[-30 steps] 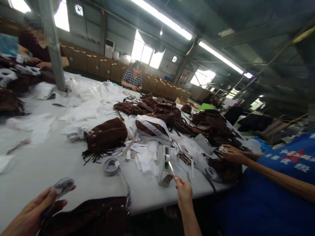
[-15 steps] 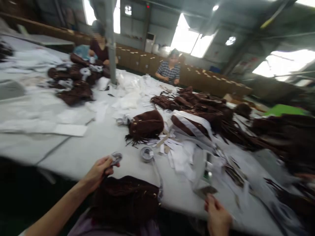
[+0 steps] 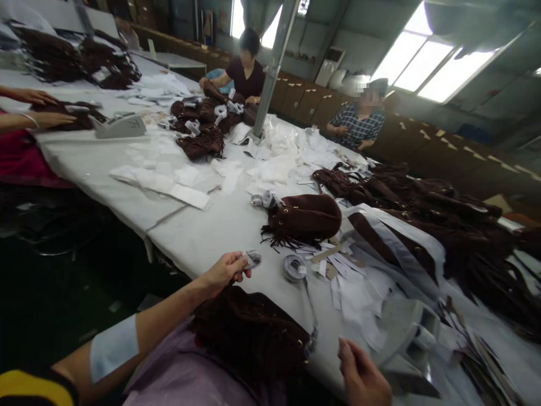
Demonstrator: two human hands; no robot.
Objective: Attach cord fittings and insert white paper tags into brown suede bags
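My left hand [image 3: 230, 270] is closed on a small coiled strap [image 3: 253, 259] in pale grey wrapping, above the table's near edge. Below it, a dark brown fringed bag [image 3: 253, 332] with gold eyelets lies against my lap. A second wrapped coil [image 3: 295, 268] rests on the table, its tail running down to the bag's right side. My right hand [image 3: 363, 372] is apart from the bag, thumb and fingers pinched together; whatever is between them is too small to make out. A grey tape dispenser [image 3: 408, 338] stands just beyond that hand.
Another brown bag [image 3: 308, 217] lies ahead among paper strips [image 3: 338, 262]. Brown bags are heaped on the right [image 3: 456, 220]. A metal post [image 3: 274, 67] rises through the white table [image 3: 169, 225]. Co-workers sit across it, and another person's hands [image 3: 42, 110] are at the left.
The view has swung left, bringing in another person's hands. My left hand keeps hold of the coiled strap. My right hand has come away from the tape dispenser towards the bag.
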